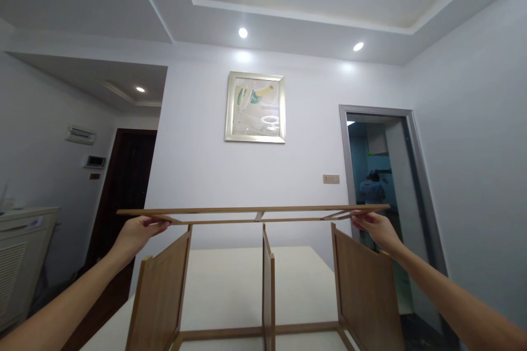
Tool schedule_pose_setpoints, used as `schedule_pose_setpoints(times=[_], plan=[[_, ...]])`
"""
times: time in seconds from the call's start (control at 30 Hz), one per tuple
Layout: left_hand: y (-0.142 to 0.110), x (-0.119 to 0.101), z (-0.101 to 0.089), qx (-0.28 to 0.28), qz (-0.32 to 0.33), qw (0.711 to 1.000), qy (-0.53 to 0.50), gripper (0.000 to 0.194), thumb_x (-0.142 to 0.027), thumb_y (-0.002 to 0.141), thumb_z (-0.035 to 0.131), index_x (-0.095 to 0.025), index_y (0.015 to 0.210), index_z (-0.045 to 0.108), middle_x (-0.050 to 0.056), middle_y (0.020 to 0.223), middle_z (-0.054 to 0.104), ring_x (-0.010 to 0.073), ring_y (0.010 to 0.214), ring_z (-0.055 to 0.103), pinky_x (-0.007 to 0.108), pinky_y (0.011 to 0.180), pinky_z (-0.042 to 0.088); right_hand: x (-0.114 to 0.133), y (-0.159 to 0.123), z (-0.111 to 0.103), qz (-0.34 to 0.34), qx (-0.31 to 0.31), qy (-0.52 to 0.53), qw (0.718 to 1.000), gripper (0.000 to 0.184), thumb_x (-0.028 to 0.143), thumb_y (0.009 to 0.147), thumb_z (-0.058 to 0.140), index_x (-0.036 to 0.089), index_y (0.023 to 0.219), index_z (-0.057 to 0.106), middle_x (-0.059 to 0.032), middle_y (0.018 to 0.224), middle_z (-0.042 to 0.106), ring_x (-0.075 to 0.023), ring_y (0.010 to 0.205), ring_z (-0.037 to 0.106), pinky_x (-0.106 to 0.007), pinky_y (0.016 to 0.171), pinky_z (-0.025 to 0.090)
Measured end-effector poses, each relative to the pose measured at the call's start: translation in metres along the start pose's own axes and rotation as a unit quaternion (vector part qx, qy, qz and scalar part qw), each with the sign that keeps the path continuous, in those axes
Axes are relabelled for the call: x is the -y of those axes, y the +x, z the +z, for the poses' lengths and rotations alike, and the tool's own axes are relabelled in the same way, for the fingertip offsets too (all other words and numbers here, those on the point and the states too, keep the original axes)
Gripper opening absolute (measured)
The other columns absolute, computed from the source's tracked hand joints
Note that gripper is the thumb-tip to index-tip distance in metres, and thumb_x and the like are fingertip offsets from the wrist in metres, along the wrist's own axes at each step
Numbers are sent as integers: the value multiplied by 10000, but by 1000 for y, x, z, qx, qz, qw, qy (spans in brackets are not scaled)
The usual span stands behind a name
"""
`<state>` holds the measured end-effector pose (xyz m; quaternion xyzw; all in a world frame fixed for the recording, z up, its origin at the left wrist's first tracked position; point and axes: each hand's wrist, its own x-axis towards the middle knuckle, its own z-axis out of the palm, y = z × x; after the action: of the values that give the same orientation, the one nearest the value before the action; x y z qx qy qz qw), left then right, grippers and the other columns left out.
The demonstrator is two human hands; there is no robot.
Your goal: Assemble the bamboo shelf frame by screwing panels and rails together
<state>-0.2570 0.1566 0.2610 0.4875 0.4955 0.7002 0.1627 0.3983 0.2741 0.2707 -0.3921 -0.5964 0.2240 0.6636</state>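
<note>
Level with the upright panels' tops, a long wooden frame [222,210] with short crosspieces spans from one hand to the other. My left hand [142,230] pinches it near its left end, thumb and fingers closed on the wood. Near the other end my right hand [375,227] grips it the same way. Below stand three upright wooden panels: a left panel [162,285], a middle panel [268,279] and a right panel [364,285]. They rise from a wooden base rail [222,334]. A small gap shows between the held frame and the middle panel's top.
The panels stand on a white table [224,279] in front of a white wall. A framed picture [255,107] hangs ahead. At the right is a doorway [373,175], at the left a dark door [132,186] and a white cabinet [20,252].
</note>
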Motion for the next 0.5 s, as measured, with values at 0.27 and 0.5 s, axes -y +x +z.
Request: schedule_pose_setpoints(times=[0.27,0.5], plan=[[0,10,-1,49,-28,997,-51,397,-322,469,869,-143,808,765,146,966,771,306,957,723,347,842,603,-6,-6,-5,65,60,49,995,298,324,599,858,195,836,731,-92,878,762,-303,944,721,-429,914,574],[-8,12,-9,91,-122,986,-73,372,-282,518,857,-155,860,788,128,1039,768,305,1029,701,310,854,588,1,-22,-19,144,122,57,980,237,322,742,705,213,951,732,-113,1085,743,-289,1093,675,-374,942,551]])
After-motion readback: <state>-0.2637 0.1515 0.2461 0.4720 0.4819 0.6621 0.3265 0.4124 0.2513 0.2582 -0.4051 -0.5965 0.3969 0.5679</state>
